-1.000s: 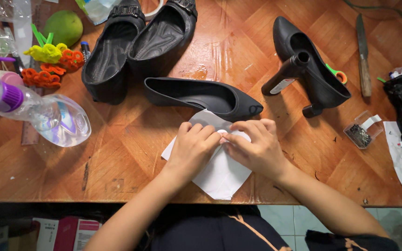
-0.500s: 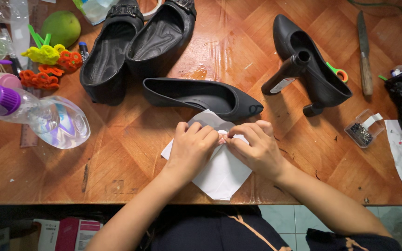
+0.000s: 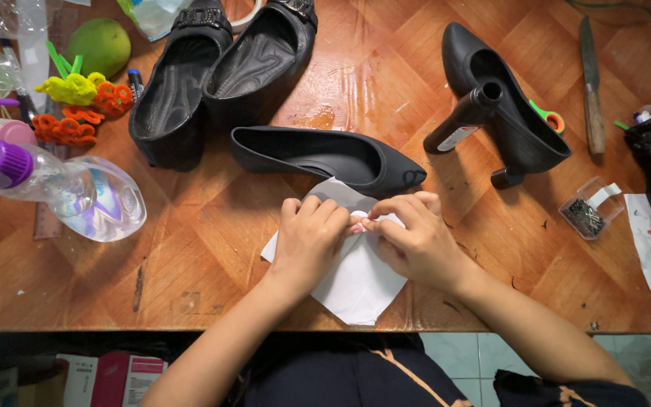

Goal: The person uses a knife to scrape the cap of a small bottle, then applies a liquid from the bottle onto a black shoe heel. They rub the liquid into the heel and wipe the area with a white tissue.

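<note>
Head view: your left hand (image 3: 310,240) and right hand (image 3: 416,237) meet over the white paper sheet (image 3: 356,283) at the counter's (image 3: 190,256) near edge, fingertips pinching narrowly on its upper fold. The sheet looks only partly creased; most lies flat. At 12 o'clock of your hands lies the black flat shoe (image 3: 325,154), untouched.
</note>
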